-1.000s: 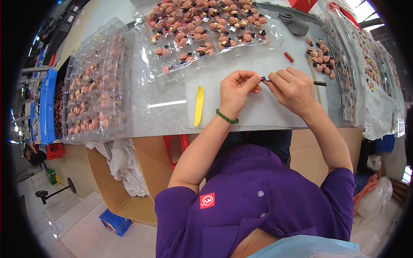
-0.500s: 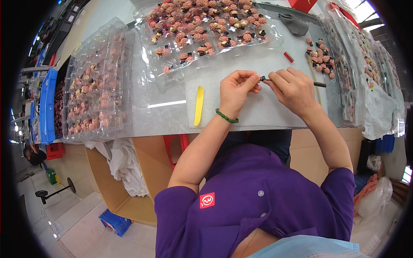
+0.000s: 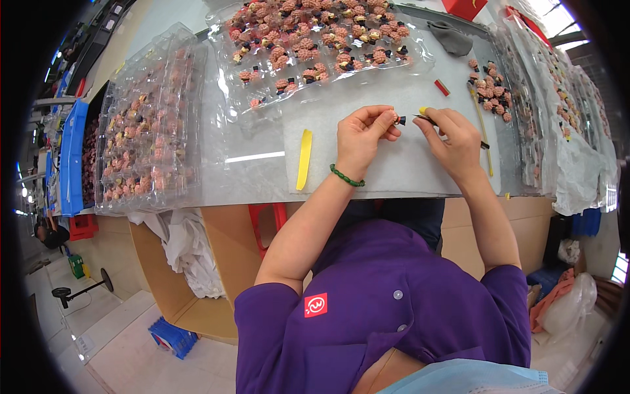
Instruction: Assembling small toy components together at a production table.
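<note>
Pinched in the fingertips of my left hand (image 3: 359, 141) is a small figurine (image 3: 401, 121) with a dark, hat-like end pointing right. My right hand (image 3: 453, 139) is closed round a slim black pen-like tool (image 3: 485, 145), whose thin dark tip points left at the figurine. A small gap separates tip and figurine. Something yellow (image 3: 423, 110) shows at the right fingertips; whether it belongs to the tool I cannot tell. Both hands are above a white mat (image 3: 394, 172). A yellow strip (image 3: 304, 161) lies on it, left of my left hand.
Clear trays (image 3: 262, 98) of pink figurines lie at the back, with stacked trays (image 3: 151, 125) at left and more (image 3: 558, 98) at right. Loose figurines (image 3: 491, 92), a yellow stick (image 3: 482, 131), a red block (image 3: 441, 87) and a grey cloth (image 3: 450, 38) lie right of centre.
My right hand has drawn back from the figurine, and the tool has tilted, its rear end now lower. The yellow bit has come into view at the right fingertips. My left hand is nearly still.
</note>
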`<state>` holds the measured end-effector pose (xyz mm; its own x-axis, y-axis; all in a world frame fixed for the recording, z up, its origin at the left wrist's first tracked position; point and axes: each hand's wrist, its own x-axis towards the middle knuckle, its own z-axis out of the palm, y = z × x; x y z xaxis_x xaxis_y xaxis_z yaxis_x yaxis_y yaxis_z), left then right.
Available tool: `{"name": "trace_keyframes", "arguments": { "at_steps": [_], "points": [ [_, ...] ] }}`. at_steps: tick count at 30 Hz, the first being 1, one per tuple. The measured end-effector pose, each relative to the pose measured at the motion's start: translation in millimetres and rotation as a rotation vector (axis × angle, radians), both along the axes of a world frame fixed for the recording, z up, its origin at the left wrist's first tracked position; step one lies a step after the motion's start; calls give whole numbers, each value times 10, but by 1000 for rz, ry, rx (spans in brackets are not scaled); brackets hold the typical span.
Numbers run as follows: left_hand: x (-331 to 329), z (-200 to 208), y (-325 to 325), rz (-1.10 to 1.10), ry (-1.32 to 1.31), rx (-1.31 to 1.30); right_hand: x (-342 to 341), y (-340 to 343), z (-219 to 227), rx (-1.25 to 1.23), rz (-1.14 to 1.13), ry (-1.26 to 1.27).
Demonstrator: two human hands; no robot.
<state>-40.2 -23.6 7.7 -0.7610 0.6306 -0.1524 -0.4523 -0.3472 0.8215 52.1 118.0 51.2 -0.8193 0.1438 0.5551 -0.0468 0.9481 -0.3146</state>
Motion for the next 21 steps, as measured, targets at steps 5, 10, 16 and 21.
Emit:
{"name": "trace_keyframes", "arguments": {
  "at_steps": [5, 10, 16, 21],
  "points": [
    [-4, -15, 3, 1, 8, 4, 69, -81, -197, -134, -106, -63],
    [3, -28, 32, 8, 31, 16, 63, -76, -277, -188, -160, -17],
    [9, -33, 49, 30, 88, -3, 81, -58, -322, -189, -181, -7],
    [14, -45, 44, 8, 100, -5, 92, -45, -321, -203, -186, 1]
  ]
}}
